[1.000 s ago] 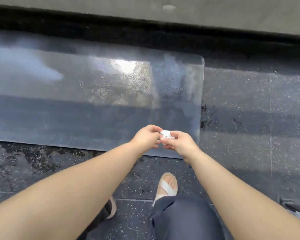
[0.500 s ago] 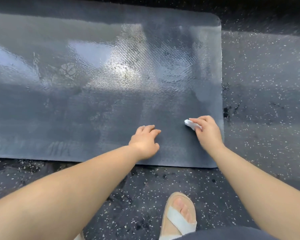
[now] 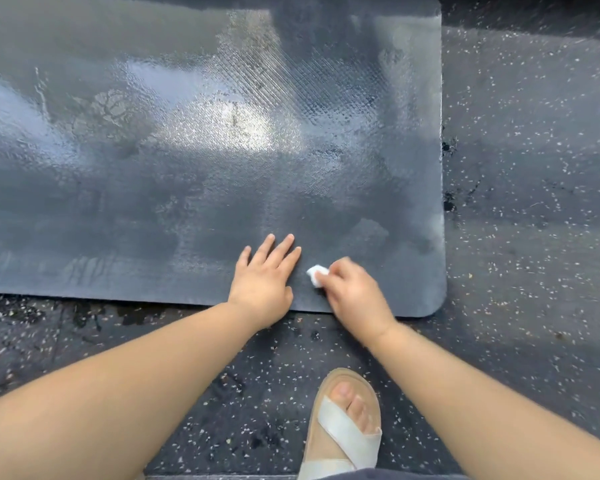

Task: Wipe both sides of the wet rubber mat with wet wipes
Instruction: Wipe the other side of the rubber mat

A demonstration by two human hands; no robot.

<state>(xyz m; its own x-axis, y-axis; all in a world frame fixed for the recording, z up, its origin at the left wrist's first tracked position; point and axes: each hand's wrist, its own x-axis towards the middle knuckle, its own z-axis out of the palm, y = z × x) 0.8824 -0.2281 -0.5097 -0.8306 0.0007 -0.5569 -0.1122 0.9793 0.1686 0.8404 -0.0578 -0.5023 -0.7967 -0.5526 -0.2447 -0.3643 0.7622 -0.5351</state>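
Observation:
A large dark grey rubber mat (image 3: 194, 161) lies flat on the floor, glossy and wet across its middle, duller near its front edge. My left hand (image 3: 262, 275) lies flat on the mat near that front edge, fingers straight and spread. Just to its right, my right hand (image 3: 352, 292) grips a small wadded white wet wipe (image 3: 316, 273) and holds it down on the mat. Most of the wipe is hidden under my fingers.
The mat lies on a black speckled floor (image 3: 534, 237), damp in patches beside the mat's right edge. My foot in a tan sandal with white straps (image 3: 345, 427) stands on the floor just in front of the mat.
My right hand has slid the wipe leftward along the mat toward my left hand. My left hand has flattened, fingers now spread. A second ago both hands held the wipe above the mat.

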